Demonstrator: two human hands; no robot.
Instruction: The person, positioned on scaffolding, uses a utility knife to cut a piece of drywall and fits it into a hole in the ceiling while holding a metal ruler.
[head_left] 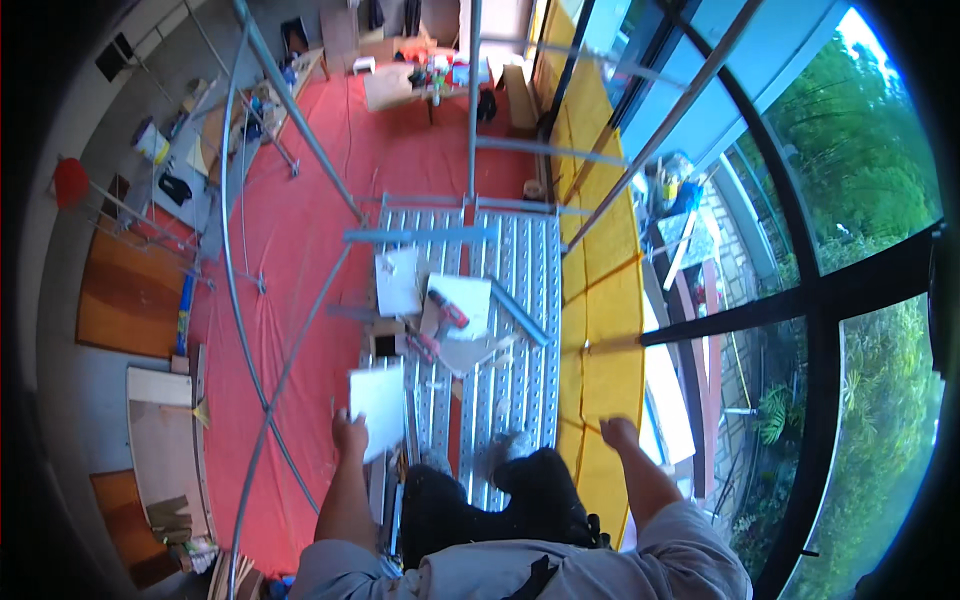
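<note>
My left hand (349, 436) grips the edge of a white rectangular board (378, 408) at the left side of the scaffold platform (545, 380). Out to the right, my right hand (619, 433) is closed in front of the yellow sheeting (605, 372); whether it holds something small is hidden. Ahead of my feet, a red and black cordless drill (449, 309) lies on a pale board (476, 292). Just nearer is a second red tool (422, 346), its kind unclear. Another white piece (399, 284) lies at the platform's far left.
A grey metal channel (420, 236) crosses the platform's far end, and another strip (518, 311) lies slanted at right. Scaffold tubes (473, 110) rise around me. Red sheeting (300, 210) covers the floor below. Dark window frames (822, 305) stand at right.
</note>
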